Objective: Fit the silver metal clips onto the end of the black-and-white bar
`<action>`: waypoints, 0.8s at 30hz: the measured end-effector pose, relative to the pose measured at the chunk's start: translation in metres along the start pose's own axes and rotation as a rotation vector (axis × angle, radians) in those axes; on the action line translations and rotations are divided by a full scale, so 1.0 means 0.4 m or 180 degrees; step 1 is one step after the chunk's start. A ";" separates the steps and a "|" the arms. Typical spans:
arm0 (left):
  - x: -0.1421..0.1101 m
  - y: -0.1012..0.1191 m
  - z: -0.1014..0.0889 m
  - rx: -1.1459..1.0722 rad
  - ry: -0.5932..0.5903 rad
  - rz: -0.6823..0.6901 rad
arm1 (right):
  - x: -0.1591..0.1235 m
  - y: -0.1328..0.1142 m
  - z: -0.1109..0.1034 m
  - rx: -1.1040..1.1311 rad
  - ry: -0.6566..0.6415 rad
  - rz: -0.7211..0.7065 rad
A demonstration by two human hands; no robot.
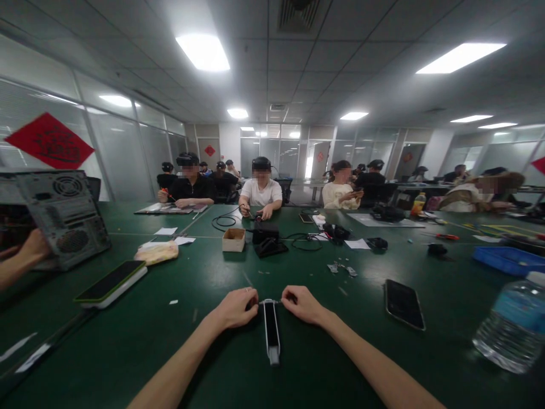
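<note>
A narrow, flat strip-like object [272, 329] with a black middle, pale edges and a grey lower end lies on the green table [315, 363] in front of me. My left hand [238, 307] is just left of its far end, fingers curled and pinched together. On the other side my right hand [301, 304] is closed in a similar pinch. Something thin seems to run from the strip's top out to both hands, too small to name. What sits inside each pinch is hidden by the fingers.
To the right are a phone [403, 304], a water bottle [513, 324] and a blue tray [508, 261]. A black-topped device [111, 284] and a computer case [70, 218] stand left, a co-worker's hand [32, 250] at the case. Ahead sits a small box [234, 240]. People sit opposite.
</note>
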State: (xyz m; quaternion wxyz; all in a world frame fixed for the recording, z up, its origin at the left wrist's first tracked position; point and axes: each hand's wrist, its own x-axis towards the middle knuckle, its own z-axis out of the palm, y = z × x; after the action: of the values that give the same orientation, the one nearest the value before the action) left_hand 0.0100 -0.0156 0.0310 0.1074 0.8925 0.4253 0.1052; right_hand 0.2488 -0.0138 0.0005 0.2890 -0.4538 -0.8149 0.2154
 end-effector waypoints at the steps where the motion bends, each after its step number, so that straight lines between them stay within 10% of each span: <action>1: 0.001 -0.002 0.004 0.0015 0.0001 0.0009 | 0.000 0.000 0.000 -0.0020 0.0006 -0.0017; 24: 0.009 -0.013 0.021 -0.0059 0.0077 0.0048 | -0.004 -0.008 -0.008 -0.0124 -0.0117 -0.0050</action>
State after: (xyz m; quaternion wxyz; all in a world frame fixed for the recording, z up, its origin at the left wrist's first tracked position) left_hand 0.0107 -0.0105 0.0219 0.1097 0.8933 0.4188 0.1207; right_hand 0.2496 -0.0164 0.0042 0.2668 -0.4489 -0.8277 0.2055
